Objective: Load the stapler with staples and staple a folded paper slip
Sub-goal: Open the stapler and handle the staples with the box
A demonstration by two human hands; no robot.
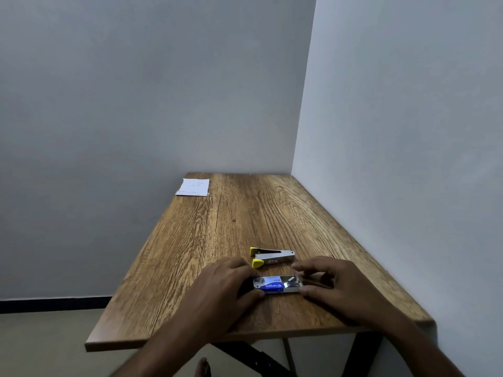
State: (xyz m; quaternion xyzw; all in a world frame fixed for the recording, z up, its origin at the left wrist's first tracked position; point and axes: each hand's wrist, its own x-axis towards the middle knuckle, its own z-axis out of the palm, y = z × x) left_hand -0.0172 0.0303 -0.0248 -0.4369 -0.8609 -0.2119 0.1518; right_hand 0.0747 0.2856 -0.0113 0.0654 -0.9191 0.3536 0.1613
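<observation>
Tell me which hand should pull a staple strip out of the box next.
Right, probably. The right hand has its fingertips at the open end of the staple box, where staples show. The left hand grips the closed end, steadying it.

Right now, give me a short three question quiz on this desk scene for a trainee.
1. True or false: the stapler lies open on the table, beyond the hands.
2. Which thing do the left hand and right hand hold between them? A) the staple box B) the paper slip C) the stapler
3. Fill in: the paper slip lies at the table's far ____ corner.

Key: 1 true; 2 A; 3 left.
</observation>
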